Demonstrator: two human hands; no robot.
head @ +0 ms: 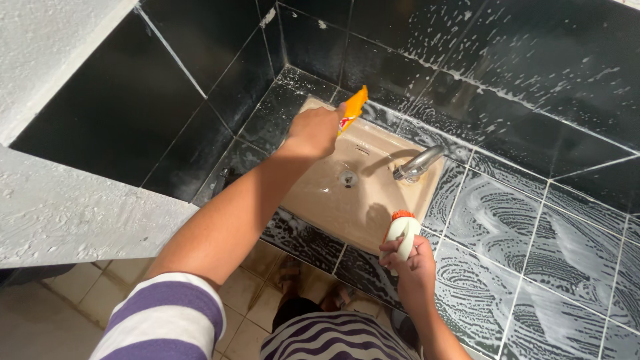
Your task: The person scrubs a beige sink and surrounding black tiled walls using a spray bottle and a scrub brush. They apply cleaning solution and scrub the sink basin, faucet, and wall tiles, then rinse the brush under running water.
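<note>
Black wall tiles (pixel 533 220) fill most of the view, and those to the right are streaked with white soapy swirls in arcs, the kind of marks a scrubbing stroke leaves, while the darker tiles on the left look mostly bare of lather. Set into the corner of these tiles is a beige sink (pixel 333 207), its basin dry-looking and its drain hole in the middle; a chrome tap (pixel 417 163) juts out over it from the right-hand rim. The left hand (pixel 313 130) reaches across the basin on an outstretched arm and is clenched around an orange packet (pixel 353 107), tipped with its free end up and toward the far corner of the sink, as one would hold a sachet to shake its contents out over the bowl. The right hand (pixel 413 263) stays low at the near edge of the sink, grasping a white scrubbing brush (pixel 400 233) by its looped handle, orange bristle end pointing up and away from the tiles, apparently parked there in readiness.
</note>
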